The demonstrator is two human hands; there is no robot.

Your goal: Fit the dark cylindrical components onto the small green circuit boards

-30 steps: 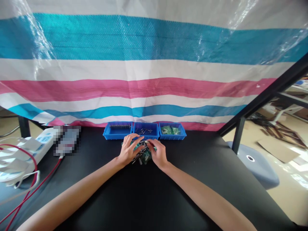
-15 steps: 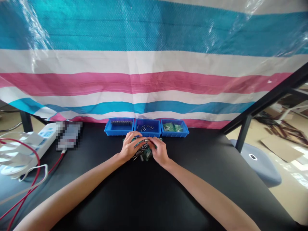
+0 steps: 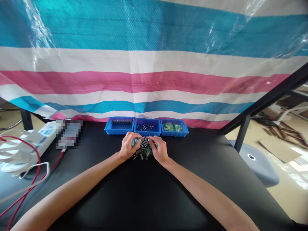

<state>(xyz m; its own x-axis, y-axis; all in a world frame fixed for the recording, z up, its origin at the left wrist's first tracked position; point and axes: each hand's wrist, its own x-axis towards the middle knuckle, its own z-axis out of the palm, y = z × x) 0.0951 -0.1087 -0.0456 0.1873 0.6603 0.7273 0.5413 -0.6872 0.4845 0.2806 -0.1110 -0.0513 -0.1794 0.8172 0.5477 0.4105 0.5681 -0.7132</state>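
A mixed pile of small parts (image 3: 145, 148), with dark grey cylinders, thin metal pins and green pieces, lies on the black table between my hands. At its left side is my left hand (image 3: 128, 147), fingers curled over and thumb pointing in; a bit of green shows beside the thumb. My right hand (image 3: 159, 150) bends over the pile's right edge, fingertips and thumb close together. What either hand pinches is too small to make out.
Three blue bins stand behind the pile: the left bin (image 3: 119, 131) has a row of small metal parts, the middle bin (image 3: 147, 132) loose pins, the right bin (image 3: 175, 132) green pieces. A power strip (image 3: 44, 136), blurred device and red cable (image 3: 36, 179) lie left. A striped sheet (image 3: 154, 81) hangs behind.
My hands have drawn slightly apart at the fingertips, and more of the pile shows between them. The small thing seen between both hands earlier is no longer visible there.
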